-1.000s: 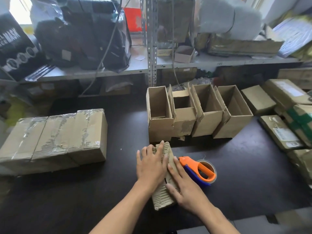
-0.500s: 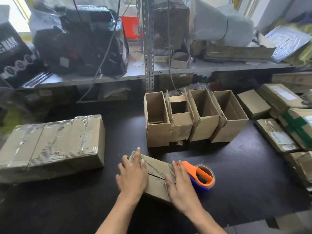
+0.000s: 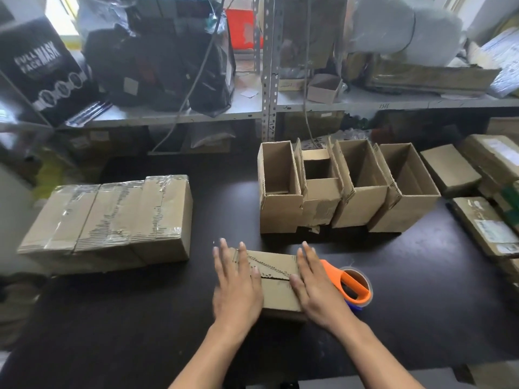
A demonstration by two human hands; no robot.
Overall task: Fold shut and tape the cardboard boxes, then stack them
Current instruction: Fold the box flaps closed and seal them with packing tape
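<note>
A small cardboard box (image 3: 276, 276) lies near the front of the black table (image 3: 407, 304), its top flaps folded down with the seam running left to right. My left hand (image 3: 237, 284) lies flat on its left end with the fingers straight. On the box's right end my right hand (image 3: 317, 287) presses flat as well. An orange tape dispenser (image 3: 349, 284) lies just right of the box, touching my right hand's edge. Several open boxes (image 3: 345, 189) stand in a row behind. Taped shut boxes (image 3: 112, 220) sit side by side on the left.
More sealed parcels (image 3: 483, 220) are piled along the table's right side. A metal shelf (image 3: 269, 108) crammed with bags and cartons runs behind the table. A black "Full Face Mask" carton (image 3: 42, 68) leans at the back left.
The small box has been turned from pointing away from me to lying crosswise. My hands have spread apart to its two ends.
</note>
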